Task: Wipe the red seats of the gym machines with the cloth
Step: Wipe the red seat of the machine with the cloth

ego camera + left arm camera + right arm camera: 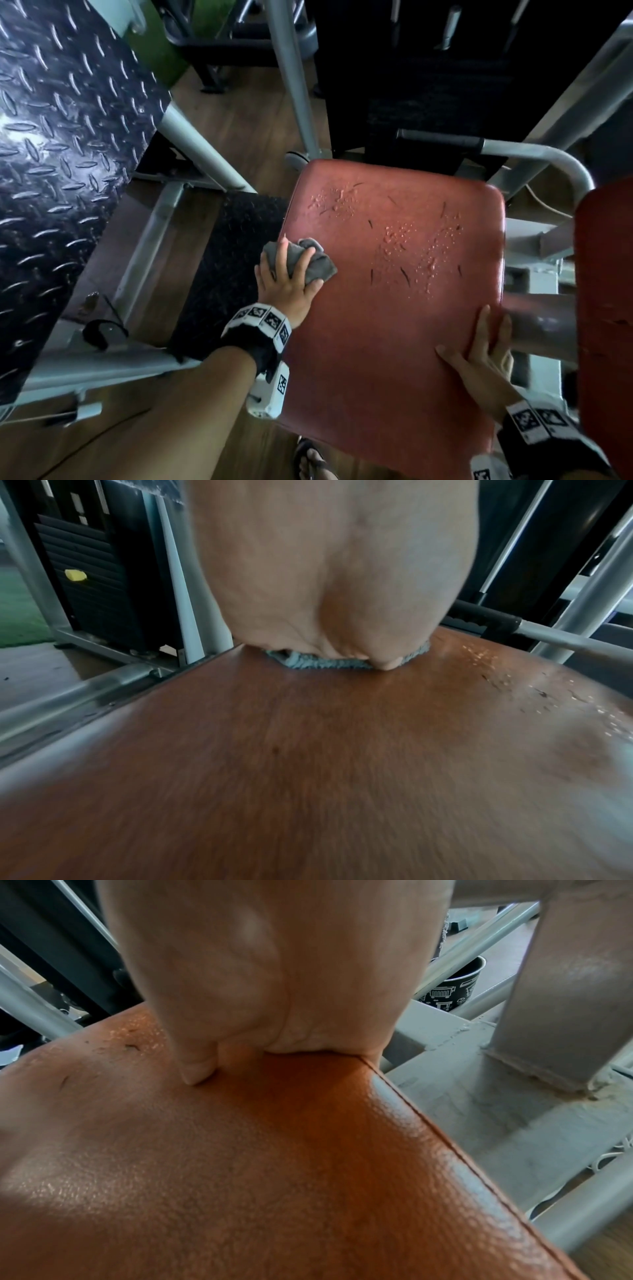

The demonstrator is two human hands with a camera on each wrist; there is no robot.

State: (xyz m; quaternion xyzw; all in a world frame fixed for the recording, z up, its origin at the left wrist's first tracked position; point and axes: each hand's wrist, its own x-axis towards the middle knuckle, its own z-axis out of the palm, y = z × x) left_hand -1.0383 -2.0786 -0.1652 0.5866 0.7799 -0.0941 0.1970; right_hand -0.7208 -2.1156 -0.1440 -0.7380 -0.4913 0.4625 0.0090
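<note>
A worn red seat [394, 308] with small cuts and water droplets [411, 240] fills the middle of the head view. My left hand [287, 274] grips a crumpled grey cloth [308, 260] and presses it onto the seat's left edge. The left wrist view shows the cloth [325, 662] squeezed between my palm [325, 574] and the seat [308, 750]. My right hand [479, 353] rests on the seat's right rim with fingers straight. Its thumb [197, 1069] lies on the seat [240, 1150].
A second red pad [606, 291] stands at the right behind a thick grey tube [541, 325]. A black diamond-plate footboard [68, 137] rises at the left. Behind the seat runs a black-gripped handle [442, 140]. A paper cup [455, 985] sits among frame bars.
</note>
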